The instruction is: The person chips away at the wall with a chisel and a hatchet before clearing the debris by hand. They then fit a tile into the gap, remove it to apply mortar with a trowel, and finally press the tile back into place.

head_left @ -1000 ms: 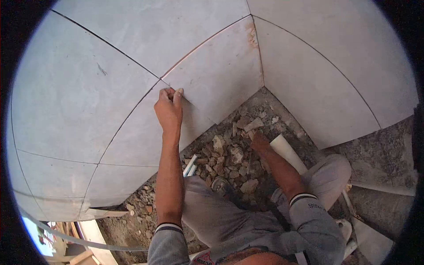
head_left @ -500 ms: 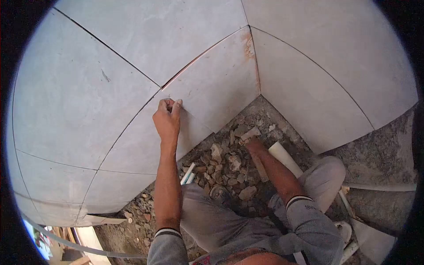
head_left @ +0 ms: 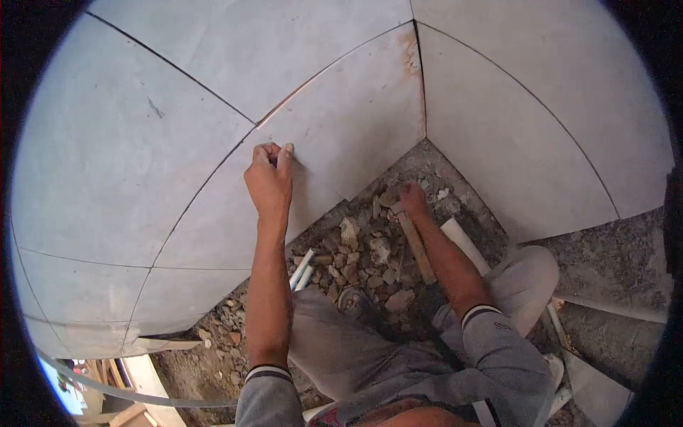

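Wall tiles (head_left: 348,117) forming corner | rubble (head_left: 379,250) below | left hand (head_left: 270,183): fingers curled, hold unclear | right hand (head_left: 415,201): hold unclear

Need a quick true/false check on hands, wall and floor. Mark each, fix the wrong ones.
1. The left hand is up by the wall tiles. True.
2. The right hand is down at the rubble. True.
3. The right hand is higher up in the picture than the left hand. False: it is lower.
4. A thick white pipe shows just right of the right forearm. True.
5. The sleeves reach down to the wrists. False: both forearms are bare.
6. The wall tiles form one flat face. False: two tiled faces meet at a corner.
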Motion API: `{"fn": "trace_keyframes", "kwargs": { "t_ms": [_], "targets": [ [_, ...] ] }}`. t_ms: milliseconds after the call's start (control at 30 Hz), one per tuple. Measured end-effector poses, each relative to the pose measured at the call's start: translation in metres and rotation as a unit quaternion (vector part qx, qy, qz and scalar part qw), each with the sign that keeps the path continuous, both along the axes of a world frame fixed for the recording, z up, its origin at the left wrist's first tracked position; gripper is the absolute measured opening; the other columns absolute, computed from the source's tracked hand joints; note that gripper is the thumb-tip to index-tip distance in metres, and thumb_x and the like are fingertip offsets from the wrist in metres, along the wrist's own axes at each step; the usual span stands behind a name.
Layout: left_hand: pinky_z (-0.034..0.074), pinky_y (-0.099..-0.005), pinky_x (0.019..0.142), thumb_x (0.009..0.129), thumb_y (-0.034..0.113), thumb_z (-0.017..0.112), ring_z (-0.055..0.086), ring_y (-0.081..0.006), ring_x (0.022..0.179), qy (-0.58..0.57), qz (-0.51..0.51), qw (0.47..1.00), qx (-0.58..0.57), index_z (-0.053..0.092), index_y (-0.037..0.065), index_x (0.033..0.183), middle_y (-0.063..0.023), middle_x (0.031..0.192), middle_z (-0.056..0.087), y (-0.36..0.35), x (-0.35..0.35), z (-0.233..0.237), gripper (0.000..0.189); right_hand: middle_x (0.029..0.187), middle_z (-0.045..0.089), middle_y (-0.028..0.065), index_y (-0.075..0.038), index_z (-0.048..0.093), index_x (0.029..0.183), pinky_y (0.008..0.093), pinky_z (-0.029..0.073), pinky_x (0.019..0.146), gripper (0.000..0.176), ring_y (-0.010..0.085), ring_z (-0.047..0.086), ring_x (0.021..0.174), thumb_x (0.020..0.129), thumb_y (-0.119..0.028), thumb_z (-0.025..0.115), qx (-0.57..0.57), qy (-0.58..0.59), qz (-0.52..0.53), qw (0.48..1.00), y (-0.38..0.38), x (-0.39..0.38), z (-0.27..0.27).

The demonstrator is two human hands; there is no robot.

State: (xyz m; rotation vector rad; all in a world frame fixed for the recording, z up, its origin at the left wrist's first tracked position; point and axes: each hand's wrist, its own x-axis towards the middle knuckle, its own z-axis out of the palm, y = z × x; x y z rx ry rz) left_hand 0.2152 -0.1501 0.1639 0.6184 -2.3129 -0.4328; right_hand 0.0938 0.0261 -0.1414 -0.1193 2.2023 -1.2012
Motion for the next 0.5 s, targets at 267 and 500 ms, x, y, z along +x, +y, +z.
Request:
{"fn": "trace_keyframes", "kwargs": {
  "t_ms": [267,500],
  "targets": [
    [0.044,-0.0286,0.054,0.08,0.024,0.066,0.054,-0.0183,0.053,0.024,-0.015,1.0,-0.003,0.056,-0.001,0.078,-0.0116,0.062,0.058,-0.004,-0.001,-0.004,0.027,0.118,0.047,0.0118,-0.005,0.043,0.123,0.0386,0.041,0.088,0.038,0.0257,0.048,0.102,0.09,-0.024,0.048,-0.472,-0.235,-0.345,0.777,-0.049,-0.072,0.002],
    [0.045,-0.0281,0.054,0.079,0.022,0.067,0.057,-0.0174,0.054,0.044,-0.021,0.998,0.034,0.056,-0.001,0.077,-0.012,0.063,0.06,-0.005,-0.002,-0.007,0.026,0.12,0.046,0.0094,-0.004,0.043,0.123,0.041,0.035,0.095,0.037,0.0256,0.046,0.104,0.091,-0.023,0.047,-0.529,-0.217,-0.372,0.731,-0.065,-0.086,-0.043]
  ]
}}
